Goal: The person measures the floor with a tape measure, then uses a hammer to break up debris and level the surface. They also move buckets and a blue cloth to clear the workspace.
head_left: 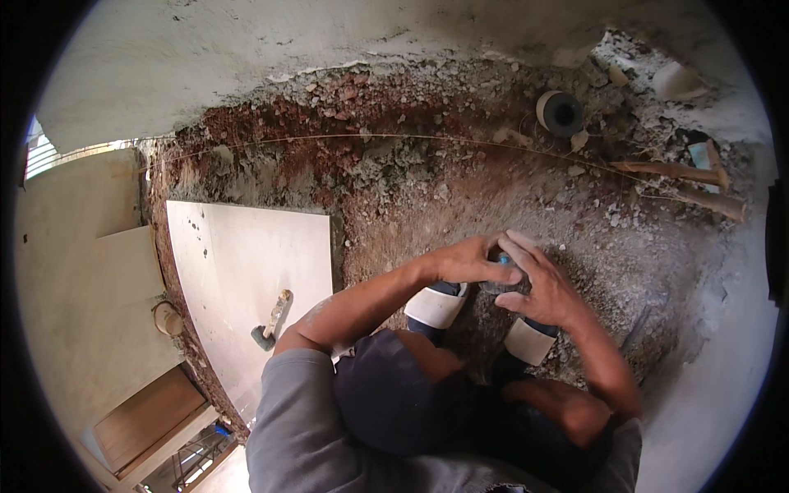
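Observation:
Both hands meet in front of my knees, over bare dirt. Between them is a small clear object with a blue top, which looks like a plastic bottle (497,287) seen from above; the fingers partly cover it. My left hand (470,260) curls round its far left side, thumb across it. On the other side, my right hand (540,285) closes about it with thumb and fingers, their tips near those of the left hand. Pale dust coats the right fingers. A large white tile (246,246) lies to my left, with a mallet (272,319) resting on it.
A string (394,136) stretches across the rubble (370,168) ahead. Beyond it stands a round white-and-grey cylinder (559,113). Wooden pieces (670,171) lie at the far right. Walls close in ahead and at right; a brown wooden panel (148,421) is at lower left.

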Motion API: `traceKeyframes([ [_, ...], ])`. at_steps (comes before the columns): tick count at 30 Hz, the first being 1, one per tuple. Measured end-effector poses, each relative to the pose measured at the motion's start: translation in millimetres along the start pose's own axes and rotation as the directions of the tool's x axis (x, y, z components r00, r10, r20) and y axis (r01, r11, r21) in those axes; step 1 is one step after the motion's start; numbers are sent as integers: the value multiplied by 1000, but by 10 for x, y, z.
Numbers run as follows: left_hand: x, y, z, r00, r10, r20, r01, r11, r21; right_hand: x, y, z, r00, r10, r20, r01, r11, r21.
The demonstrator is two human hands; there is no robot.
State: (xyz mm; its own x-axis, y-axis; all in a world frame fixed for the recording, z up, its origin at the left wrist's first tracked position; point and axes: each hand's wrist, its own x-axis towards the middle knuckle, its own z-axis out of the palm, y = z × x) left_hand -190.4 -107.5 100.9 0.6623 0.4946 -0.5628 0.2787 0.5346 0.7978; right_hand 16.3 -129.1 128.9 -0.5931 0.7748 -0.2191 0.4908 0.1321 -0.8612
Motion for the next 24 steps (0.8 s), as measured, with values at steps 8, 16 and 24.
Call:
traceKeyframes([
  [8, 49, -418, 203, 952, -233, -200, 136, 904, -406, -261, 261, 508, 946, 314, -77, -294, 935, 199],
  [16, -7, -489, 328, 960, -266, -89, 201, 874, -443, -386, 339, 571, 949, 315, -13, -306, 929, 210],
  [24, 100, -468, 445, 978, -151, -143, 73, 894, -442, -297, 299, 576, 936, 245, -252, -224, 968, 110],
])
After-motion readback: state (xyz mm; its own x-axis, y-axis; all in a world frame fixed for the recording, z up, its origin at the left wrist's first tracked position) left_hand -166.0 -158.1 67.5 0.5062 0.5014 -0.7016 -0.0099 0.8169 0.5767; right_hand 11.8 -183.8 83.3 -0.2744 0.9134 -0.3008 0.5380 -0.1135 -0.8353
